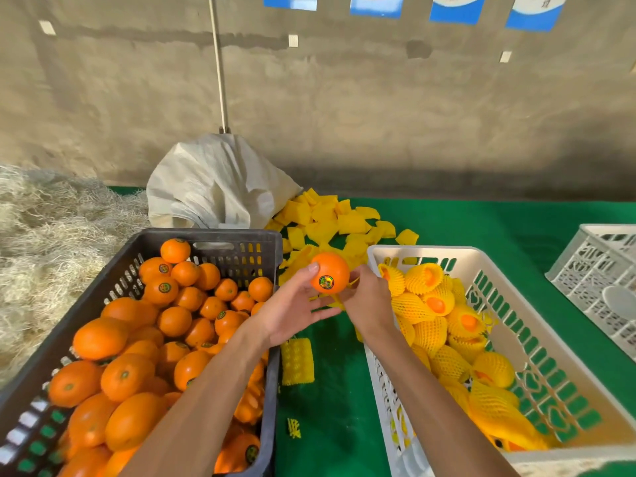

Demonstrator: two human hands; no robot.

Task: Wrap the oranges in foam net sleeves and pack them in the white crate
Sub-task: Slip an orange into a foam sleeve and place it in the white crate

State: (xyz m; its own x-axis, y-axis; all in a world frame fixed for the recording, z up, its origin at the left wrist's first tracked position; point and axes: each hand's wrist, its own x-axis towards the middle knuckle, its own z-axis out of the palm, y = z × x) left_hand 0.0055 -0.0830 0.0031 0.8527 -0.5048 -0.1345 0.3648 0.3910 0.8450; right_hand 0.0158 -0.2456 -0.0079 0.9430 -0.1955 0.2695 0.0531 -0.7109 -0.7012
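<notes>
A bare concrete wall [344, 115] backs a table covered in green cloth [481, 228], with blue-and-white signs [377, 5] along the wall's top edge and a thin pole [218, 63] leaning against it. Pale straw [51, 235] is heaped at the far left, and a white woven sack [213, 184] slumps at the back.

In the head view, a dark crate [220, 241] at the left is full of bare oranges [137, 339], many with round stickers. At the right, the white crate [423, 251] holds oranges already in yellow net sleeves [447, 325]. Between the crates and behind them, loose yellow sleeves [330, 218] lie scattered on the cloth; one sleeve [297, 361] lies flat just beside the dark crate. A second white crate [599, 270] sits at the far right.

The left hand [292, 311] holds one orange [329, 273] up over the gap between the crates, thumb on its left side, fingers curled beneath, the sticker facing the camera. The right hand [368, 301] is just beside the orange, its fingers closed on a yellow sleeve [339, 301], mostly hidden under the fruit. Whether the sleeve is yet over the orange cannot be told.
</notes>
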